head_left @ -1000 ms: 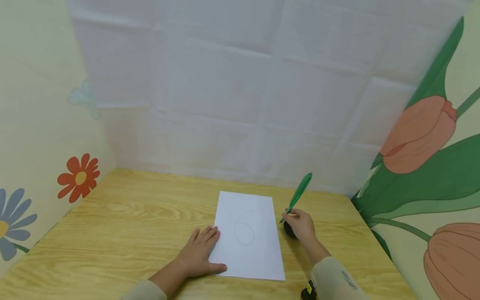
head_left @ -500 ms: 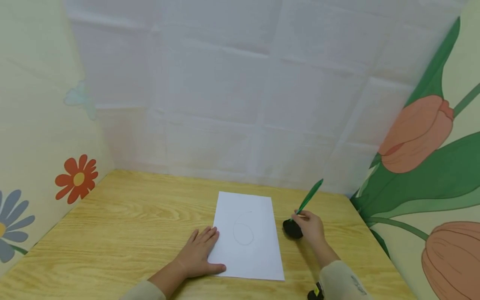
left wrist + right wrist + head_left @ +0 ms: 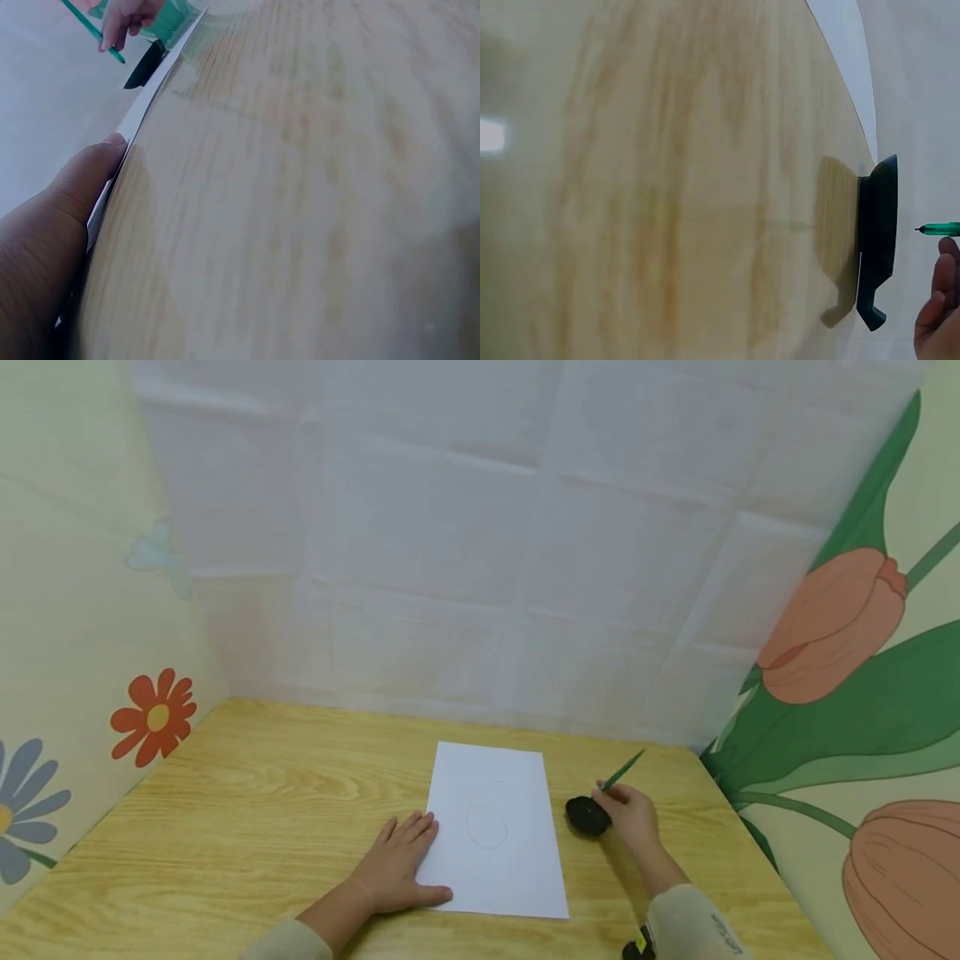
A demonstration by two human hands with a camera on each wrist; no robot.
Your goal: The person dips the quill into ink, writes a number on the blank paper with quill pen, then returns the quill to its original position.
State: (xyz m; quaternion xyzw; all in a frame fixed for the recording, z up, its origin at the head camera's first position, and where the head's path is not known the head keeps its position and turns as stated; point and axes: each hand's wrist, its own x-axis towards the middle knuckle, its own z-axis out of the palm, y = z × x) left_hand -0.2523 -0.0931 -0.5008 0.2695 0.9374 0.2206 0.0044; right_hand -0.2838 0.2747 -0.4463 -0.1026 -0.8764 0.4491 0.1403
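Note:
My left hand point(image 3: 395, 870) lies flat over the left edge of a white sheet of paper point(image 3: 510, 885), fingers spread and thumb near its lower corner. A thin pencil-like line point(image 3: 505, 828) forms a loop with a tail on the sheet. To the right of the paper, my right hand point(image 3: 632, 820) pinches a slim green pen point(image 3: 624, 768), which slants up and away. The right wrist view shows the pen's dark tip pointing toward a shallow black dish point(image 3: 877, 217), a gap between them. This dish, with a short bent lip at one end, sits beside the right hand.
The wood-grain table point(image 3: 285, 777) meets a creased white sheet point(image 3: 420, 568) behind. Flower-printed walls stand at left and right. A small black device with a yellow mark point(image 3: 639, 945) is at the right sleeve.
My right hand has shifted right, away from the paper, and the pen leans over further with its top lower. More of the black dish shows. My left hand stays put.

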